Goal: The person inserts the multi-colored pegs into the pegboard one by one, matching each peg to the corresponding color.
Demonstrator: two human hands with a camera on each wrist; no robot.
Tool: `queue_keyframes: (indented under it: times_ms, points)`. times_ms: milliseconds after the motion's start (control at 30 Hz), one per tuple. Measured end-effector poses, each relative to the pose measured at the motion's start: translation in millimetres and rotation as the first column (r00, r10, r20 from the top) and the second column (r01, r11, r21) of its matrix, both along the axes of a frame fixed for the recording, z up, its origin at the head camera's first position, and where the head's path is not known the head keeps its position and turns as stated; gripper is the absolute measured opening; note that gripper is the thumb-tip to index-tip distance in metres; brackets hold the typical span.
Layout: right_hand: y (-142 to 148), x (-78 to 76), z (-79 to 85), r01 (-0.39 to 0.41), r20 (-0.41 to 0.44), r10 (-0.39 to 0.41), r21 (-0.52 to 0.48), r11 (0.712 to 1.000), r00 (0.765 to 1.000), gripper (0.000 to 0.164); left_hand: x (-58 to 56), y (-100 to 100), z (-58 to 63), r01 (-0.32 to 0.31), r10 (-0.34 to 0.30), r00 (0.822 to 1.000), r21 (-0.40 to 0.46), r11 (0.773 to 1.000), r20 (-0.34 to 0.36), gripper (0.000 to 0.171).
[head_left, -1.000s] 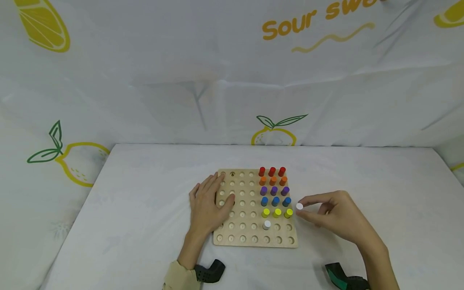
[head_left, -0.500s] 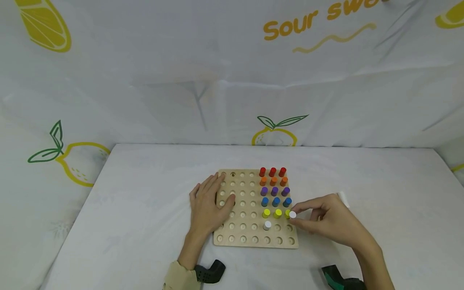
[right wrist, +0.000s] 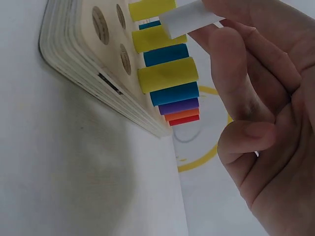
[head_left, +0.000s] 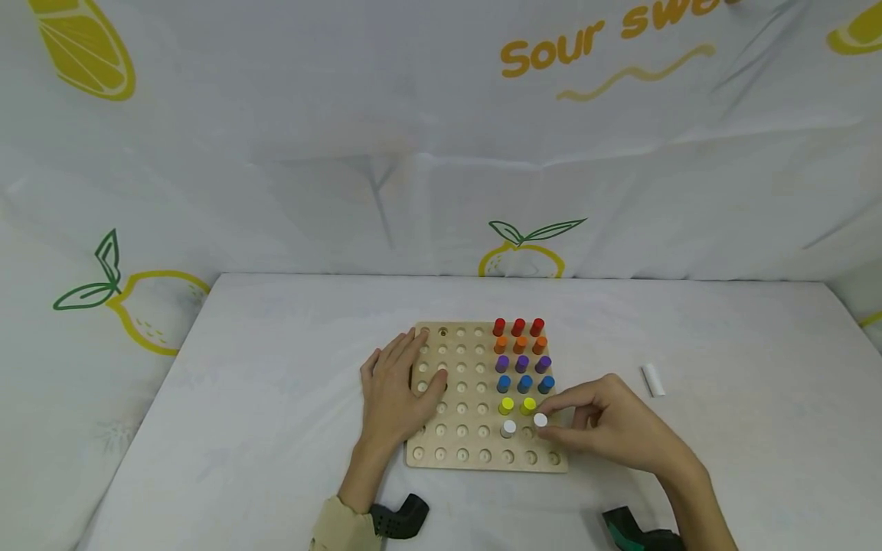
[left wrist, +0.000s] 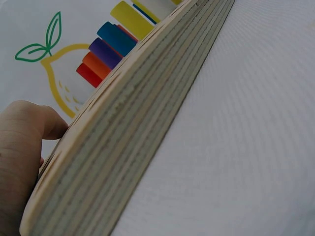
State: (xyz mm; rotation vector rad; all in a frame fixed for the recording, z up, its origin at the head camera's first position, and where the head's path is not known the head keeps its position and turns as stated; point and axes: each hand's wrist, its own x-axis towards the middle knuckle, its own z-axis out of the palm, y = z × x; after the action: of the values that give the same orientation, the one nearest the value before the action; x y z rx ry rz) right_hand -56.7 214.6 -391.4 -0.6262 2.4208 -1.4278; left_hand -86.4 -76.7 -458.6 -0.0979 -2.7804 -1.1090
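My right hand (head_left: 620,428) pinches a white peg (head_left: 540,420) between thumb and fingertips, over the right side of a wooden pegboard (head_left: 451,419). In the right wrist view the held white peg (right wrist: 189,19) is tilted, its lower end still above the board, overlapping the yellow pegs. Beside it, another white peg (head_left: 508,428) stands in the board. Rows of red, orange, purple, blue and yellow pegs (head_left: 528,405) stand behind; the rightmost yellow one is hidden in the head view. My left hand (head_left: 398,390) rests on the board's left edge, fingers extended and thumb spread over the holes.
One loose white peg (head_left: 652,380) lies on the white cloth (head_left: 744,398) right of the board. Black wrist devices (head_left: 401,517) sit at both wrists. A lemon-print curtain (head_left: 344,138) hangs along the table's far edge.
My right hand has carried the white peg leftward and slightly nearer, from beside the board to over it. The loose white peg on the cloth has come into view. The left hand stays put.
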Motion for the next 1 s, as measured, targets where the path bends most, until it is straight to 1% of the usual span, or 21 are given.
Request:
queue_keyframes:
  times_ms: [200,367,433,567,700,867,1000]
  points:
    - [-2,-1.8,-3.5,-0.075,0.036,0.077,-0.062,0.995,0.996,0.015,-0.9,0,-1.1,-0.002,0.002,1.000,-0.005,1.000,-0.004,0.066]
    - [-3,-3.1,-6.1,-0.101,0.102,0.108,-0.074,0.992,0.989,0.018,-1.0,0,-1.5,-0.003,0.003,1.000,-0.005,1.000,-0.003,0.066]
    - [-4,-3.8,-7.1,-0.106,0.133,0.114,-0.068,0.992,0.984,0.018,-0.9,0,-1.5,-0.003,0.003,1.000,-0.004,1.000,-0.004,0.066]
    - [-5,-4.8,-9.5,-0.118,0.167,0.126,-0.057,0.991,0.978,0.017,-0.7,0,-1.6,-0.003,0.003,1.000,-0.005,1.000,-0.004,0.066]
    - [-6,-5.2,-11.0,-0.120,0.179,0.125,-0.039,0.992,0.976,0.015,-0.6,0,-1.8,-0.002,0.002,1.000,-0.006,1.000,-0.006,0.066]
    - [-8,-5.3,-10.5,-0.125,0.196,0.127,-0.023,0.992,0.972,0.018,-0.5,0,-1.5,-0.001,0.001,1.000,-0.005,1.000,-0.005,0.066]
    - [-8,-4.3,-8.9,-0.121,0.180,0.117,0.015,0.992,0.977,0.018,-0.3,0,-1.1,-0.001,0.001,1.000,-0.004,1.000,0.000,0.066]
